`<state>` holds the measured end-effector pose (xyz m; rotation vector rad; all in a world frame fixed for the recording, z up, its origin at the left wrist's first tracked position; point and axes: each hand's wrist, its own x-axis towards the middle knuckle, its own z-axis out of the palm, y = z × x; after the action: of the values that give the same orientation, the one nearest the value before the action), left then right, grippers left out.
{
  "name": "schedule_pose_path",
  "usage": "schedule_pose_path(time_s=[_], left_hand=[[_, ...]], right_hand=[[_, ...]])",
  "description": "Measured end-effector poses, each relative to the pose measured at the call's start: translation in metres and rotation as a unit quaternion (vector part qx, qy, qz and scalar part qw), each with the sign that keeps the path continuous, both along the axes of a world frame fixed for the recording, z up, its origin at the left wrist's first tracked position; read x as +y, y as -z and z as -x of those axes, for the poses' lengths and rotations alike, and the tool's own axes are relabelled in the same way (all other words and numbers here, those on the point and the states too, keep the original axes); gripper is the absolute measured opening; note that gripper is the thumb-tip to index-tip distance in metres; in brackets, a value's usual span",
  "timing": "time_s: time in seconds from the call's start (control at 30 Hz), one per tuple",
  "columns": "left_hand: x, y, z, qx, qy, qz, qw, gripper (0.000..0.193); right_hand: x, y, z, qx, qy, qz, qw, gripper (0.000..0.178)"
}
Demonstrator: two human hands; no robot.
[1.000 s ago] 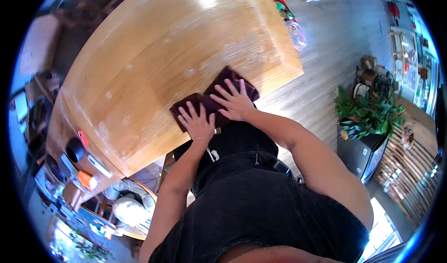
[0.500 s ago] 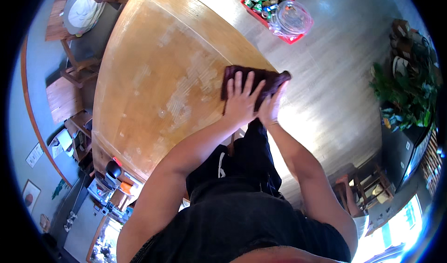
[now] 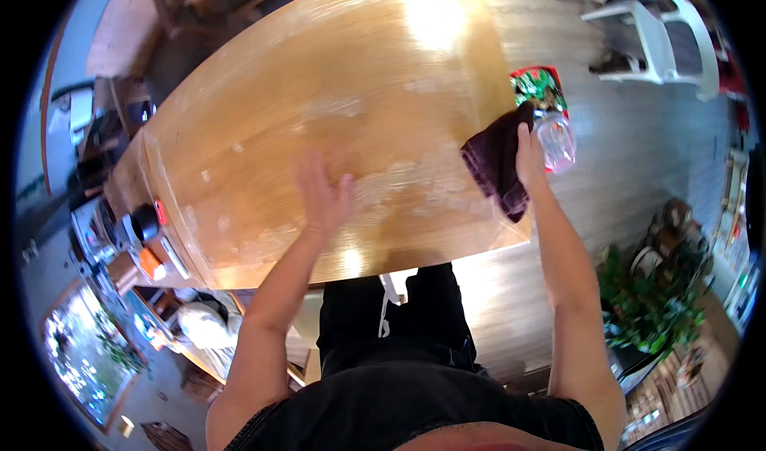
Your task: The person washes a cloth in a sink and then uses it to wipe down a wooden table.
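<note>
A dark maroon cloth (image 3: pixel 496 162) hangs from my right hand (image 3: pixel 528 160), folded, at the right edge of the wooden table (image 3: pixel 263 148). The fingers of that hand are closed on the cloth's right side; part of the grip is hidden behind it. Over the near middle of the tabletop is my left hand (image 3: pixel 325 197), with nothing in it, thumb apart from the fingers. Motion smears its fingertips. Pale streaks and whitish patches mark the tabletop.
On the floor beyond the table's right edge stands a red container (image 3: pixel 552 76) of green cans with a clear plastic tub (image 3: pixel 556 140). A white chair (image 3: pixel 658 40) is at far right, leafy plants (image 3: pixel 650 307) at near right. Orange and black items (image 3: pixel 145 223) lie at the table's left end.
The view has turned. Both hands were pressing the cloth on the table's edge; now my left hand has let go and moved left, while my right hand lifts the cloth at the right edge.
</note>
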<state>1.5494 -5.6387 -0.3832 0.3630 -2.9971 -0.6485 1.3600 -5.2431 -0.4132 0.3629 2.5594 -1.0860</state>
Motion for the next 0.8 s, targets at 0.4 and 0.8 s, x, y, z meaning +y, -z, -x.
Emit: schedule_pose_path(time_s=[0.4,0.8], left_hand=[[-0.113,0.029,-0.078,0.004,-0.153,0.036,0.988,0.084],[-0.098,0.024,-0.066,-0.038,-0.105,-0.002,0.994,0.070]], right_hand=[[-0.179,0.032,0.400,0.132,-0.111,-0.146,0.974,0.096],[-0.595,-0.020,0.261,-0.294,-0.361,-0.146,0.873,0.066]])
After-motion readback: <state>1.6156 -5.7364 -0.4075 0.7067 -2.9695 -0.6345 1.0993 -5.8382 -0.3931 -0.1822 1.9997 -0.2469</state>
